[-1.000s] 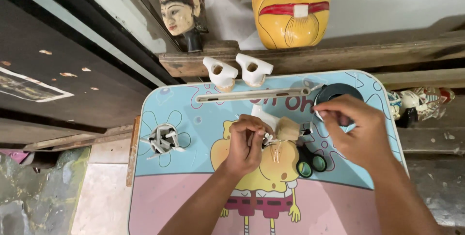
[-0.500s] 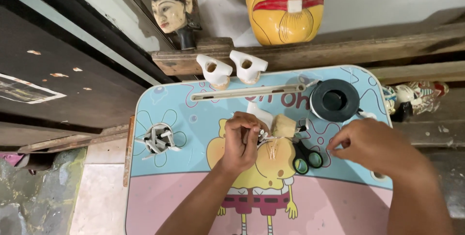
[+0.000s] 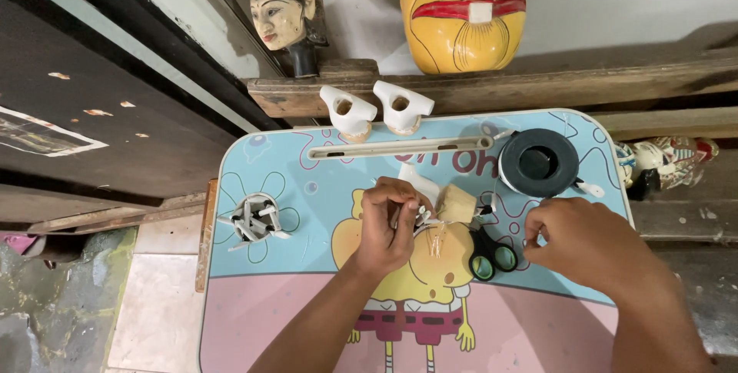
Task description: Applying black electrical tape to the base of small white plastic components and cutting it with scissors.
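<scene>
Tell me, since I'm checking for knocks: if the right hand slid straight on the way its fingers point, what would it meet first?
The right hand points left, toward the middle of the table. The black scissors with green handles lie first in that line, probably, though the hand's height above the table is unclear.

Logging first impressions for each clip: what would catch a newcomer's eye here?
The big yellow mask on the wooden ledge at the top, with a painted puppet head to its left. Below, on the cartoon-printed folding table, the left hand pinches a small wooden piece, the right hand beside black scissors.
</scene>
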